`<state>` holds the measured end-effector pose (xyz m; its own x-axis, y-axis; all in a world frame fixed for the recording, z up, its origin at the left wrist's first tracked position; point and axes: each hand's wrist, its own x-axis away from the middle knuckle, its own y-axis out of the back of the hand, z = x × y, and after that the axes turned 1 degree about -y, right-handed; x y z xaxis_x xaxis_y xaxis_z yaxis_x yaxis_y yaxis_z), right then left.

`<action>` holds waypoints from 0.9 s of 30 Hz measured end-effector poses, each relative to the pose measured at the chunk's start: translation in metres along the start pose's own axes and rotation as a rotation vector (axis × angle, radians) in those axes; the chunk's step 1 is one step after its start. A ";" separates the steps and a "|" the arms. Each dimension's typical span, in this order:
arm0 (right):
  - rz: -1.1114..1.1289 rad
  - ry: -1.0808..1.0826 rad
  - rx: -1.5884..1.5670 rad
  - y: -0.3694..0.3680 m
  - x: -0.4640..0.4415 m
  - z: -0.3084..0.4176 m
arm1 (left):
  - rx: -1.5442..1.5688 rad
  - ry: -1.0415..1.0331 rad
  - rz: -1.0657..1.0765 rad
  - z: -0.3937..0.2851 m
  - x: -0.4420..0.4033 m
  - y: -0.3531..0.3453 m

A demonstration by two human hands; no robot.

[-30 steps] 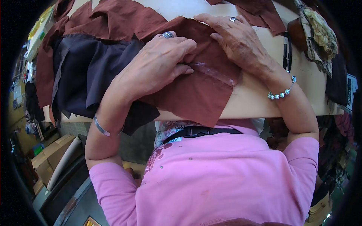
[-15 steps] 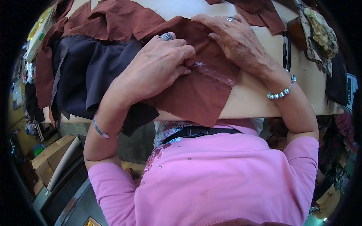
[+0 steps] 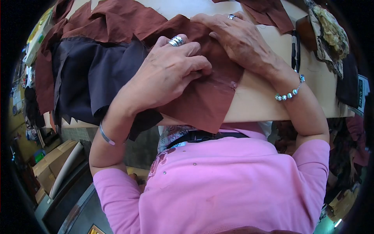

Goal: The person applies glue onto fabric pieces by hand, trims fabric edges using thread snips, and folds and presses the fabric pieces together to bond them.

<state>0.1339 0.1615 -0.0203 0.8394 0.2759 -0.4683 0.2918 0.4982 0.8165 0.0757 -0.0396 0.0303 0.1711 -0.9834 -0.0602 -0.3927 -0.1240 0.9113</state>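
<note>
A reddish-brown cloth [image 3: 206, 107] lies over the table edge, with a small shiny patch [image 3: 233, 84] near its right edge. My left hand [image 3: 167, 72], ringed on one finger, rests over this cloth with its fingers curled together. Whatever its fingertips hold, if anything, is hidden. Flat on the upper right of the same cloth lies my right hand [image 3: 243, 45], fingers stretched out. A dark cloth [image 3: 97, 74] is bunched beneath and left of my left wrist.
More reddish-brown cloth [image 3: 113, 19] spreads along the far left of the pale table [image 3: 269, 105]. At the right stand a brown container [image 3: 306, 33] and a crumpled yellowish bundle [image 3: 331, 33]. A black-handled tool [image 3: 296, 52] lies beside them. Cardboard boxes [image 3: 54, 162] sit below left.
My left hand has moved slightly right along the shiny clear strip, which now shows mostly as a small patch. My right hand has shifted slightly left.
</note>
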 end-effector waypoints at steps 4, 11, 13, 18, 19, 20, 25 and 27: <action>0.062 -0.011 0.006 0.003 -0.001 0.000 | 0.042 -0.016 0.078 0.003 0.000 0.003; 0.006 0.013 -0.004 0.001 -0.001 0.001 | -0.094 0.028 -0.006 -0.014 -0.004 -0.010; 0.051 -0.023 -0.025 0.004 -0.001 0.002 | -0.045 0.026 0.008 -0.013 -0.004 -0.009; 0.050 -0.011 -0.026 0.003 -0.002 0.004 | 0.043 -0.047 0.065 -0.004 -0.003 -0.007; 0.039 -0.001 -0.023 0.002 -0.001 0.003 | 0.022 -0.047 0.052 -0.005 -0.003 -0.007; 0.038 -0.005 -0.024 0.002 -0.001 0.003 | 0.002 -0.048 0.038 -0.006 -0.002 -0.006; 0.031 -0.006 -0.036 0.002 -0.001 0.003 | -0.133 -0.050 0.008 -0.013 -0.001 -0.008; 0.047 -0.009 -0.025 0.003 -0.002 0.004 | -0.133 -0.083 0.022 -0.012 -0.001 -0.006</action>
<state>0.1350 0.1590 -0.0155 0.8561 0.2923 -0.4261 0.2402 0.5050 0.8290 0.0888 -0.0363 0.0300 0.0865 -0.9939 -0.0677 -0.2710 -0.0888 0.9585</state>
